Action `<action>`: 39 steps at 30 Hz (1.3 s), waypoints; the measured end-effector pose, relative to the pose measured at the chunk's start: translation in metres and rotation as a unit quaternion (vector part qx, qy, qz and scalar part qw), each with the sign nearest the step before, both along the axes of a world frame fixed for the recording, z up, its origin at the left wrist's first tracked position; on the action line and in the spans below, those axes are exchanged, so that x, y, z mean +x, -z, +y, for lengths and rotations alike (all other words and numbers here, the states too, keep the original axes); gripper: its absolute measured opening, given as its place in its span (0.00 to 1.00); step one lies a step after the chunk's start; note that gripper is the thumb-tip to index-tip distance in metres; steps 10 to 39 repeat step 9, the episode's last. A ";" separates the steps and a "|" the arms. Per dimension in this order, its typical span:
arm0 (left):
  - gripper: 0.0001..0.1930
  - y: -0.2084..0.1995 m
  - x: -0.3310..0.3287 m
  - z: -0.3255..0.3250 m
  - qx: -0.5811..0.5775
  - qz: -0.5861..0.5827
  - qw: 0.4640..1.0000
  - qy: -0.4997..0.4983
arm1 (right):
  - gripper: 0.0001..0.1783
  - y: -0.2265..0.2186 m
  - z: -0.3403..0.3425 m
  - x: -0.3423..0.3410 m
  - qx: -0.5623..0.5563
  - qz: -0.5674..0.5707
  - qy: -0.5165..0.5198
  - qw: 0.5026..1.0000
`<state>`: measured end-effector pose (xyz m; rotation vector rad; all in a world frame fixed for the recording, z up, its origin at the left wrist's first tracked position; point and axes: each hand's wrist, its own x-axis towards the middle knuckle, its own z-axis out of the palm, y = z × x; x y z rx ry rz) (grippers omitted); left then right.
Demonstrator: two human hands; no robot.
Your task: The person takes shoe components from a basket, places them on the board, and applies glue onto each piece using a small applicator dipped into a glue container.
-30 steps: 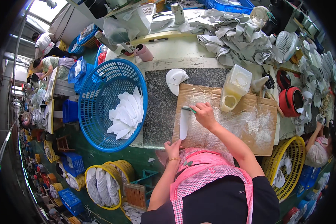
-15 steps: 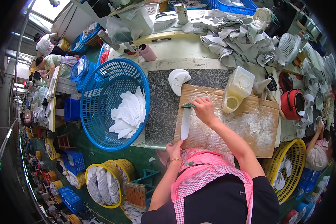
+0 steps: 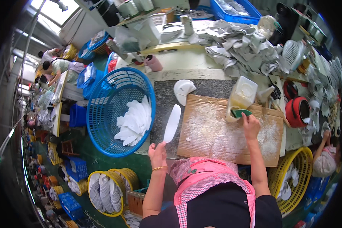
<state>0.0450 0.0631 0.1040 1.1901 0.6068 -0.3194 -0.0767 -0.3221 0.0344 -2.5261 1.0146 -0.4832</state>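
My left hand pinches one end of a white insole-shaped piece, raised over the dark speckled slab. My right hand grips a green scraper at the cut opening of a translucent plastic jug with yellowish stuff inside. The jug lies tilted on a cardboard sheet smeared with whitish residue. Left of the slab, a big blue basket holds a heap of similar white pieces. Beyond the cardboard rests a small stack of curved white pieces.
Grey-white cut pieces are piled at the table's back right. A pink cup stands behind the basket, and a red pot is at right. Yellow baskets flank me on the floor. Other people work at far left and right.
My left hand has carried the white piece left and off the cardboard. My right hand has moved the green scraper from that piece rightward to the jug's opening.
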 end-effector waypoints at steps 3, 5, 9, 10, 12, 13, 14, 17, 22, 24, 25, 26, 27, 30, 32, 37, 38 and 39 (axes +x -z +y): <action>0.23 -0.018 0.018 0.037 0.008 -0.104 0.991 -0.085 | 0.29 0.006 -0.011 -0.016 0.081 0.123 0.052 0.988; 0.23 -0.021 0.030 0.057 0.054 -0.159 0.973 -0.160 | 0.33 0.019 -0.017 -0.028 0.110 0.136 0.035 0.984; 0.27 0.032 0.045 0.094 0.121 -0.049 0.953 -0.275 | 0.38 0.047 -0.004 -0.047 0.238 -0.067 -0.003 0.969; 0.27 0.032 0.045 0.094 0.121 -0.049 0.953 -0.275 | 0.38 0.047 -0.004 -0.047 0.238 -0.067 -0.003 0.969; 0.27 0.032 0.045 0.094 0.121 -0.049 0.953 -0.275 | 0.38 0.047 -0.004 -0.047 0.238 -0.067 -0.003 0.969; 0.27 0.032 0.045 0.094 0.121 -0.049 0.953 -0.275 | 0.38 0.047 -0.004 -0.047 0.238 -0.067 -0.003 0.969; 0.27 0.032 0.045 0.094 0.121 -0.049 0.953 -0.275 | 0.38 0.047 -0.004 -0.047 0.238 -0.067 -0.003 0.969; 0.27 0.032 0.045 0.094 0.121 -0.049 0.953 -0.275 | 0.38 0.047 -0.004 -0.047 0.238 -0.067 -0.003 0.969; 0.27 0.032 0.045 0.094 0.121 -0.049 0.953 -0.275 | 0.38 0.047 -0.004 -0.047 0.238 -0.067 -0.003 0.969; 0.27 0.032 0.045 0.094 0.121 -0.049 0.953 -0.275 | 0.38 0.047 -0.004 -0.047 0.238 -0.067 -0.003 0.969; 0.27 0.032 0.045 0.094 0.121 -0.049 0.953 -0.275 | 0.38 0.047 -0.004 -0.047 0.238 -0.067 -0.003 0.969; 0.27 0.032 0.045 0.094 0.121 -0.049 0.953 -0.275 | 0.38 0.047 -0.004 -0.047 0.238 -0.067 -0.003 0.969; 0.27 0.032 0.045 0.094 0.121 -0.049 0.953 -0.275 | 0.38 0.047 -0.004 -0.047 0.238 -0.067 -0.003 0.969; 0.27 0.032 0.045 0.094 0.121 -0.049 0.953 -0.275 | 0.38 0.047 -0.004 -0.047 0.238 -0.067 -0.003 0.969; 0.27 0.032 0.045 0.094 0.121 -0.049 0.953 -0.275 | 0.38 0.047 -0.004 -0.047 0.238 -0.067 -0.003 0.969; 0.27 0.032 0.045 0.094 0.121 -0.049 0.953 -0.275 | 0.38 0.047 -0.004 -0.047 0.238 -0.067 -0.003 0.969; 0.27 0.032 0.045 0.094 0.121 -0.049 0.953 -0.275 | 0.38 0.047 -0.004 -0.047 0.238 -0.067 -0.003 0.969; 0.27 0.032 0.045 0.094 0.121 -0.049 0.953 -0.275 | 0.38 0.047 -0.004 -0.047 0.238 -0.067 -0.003 0.969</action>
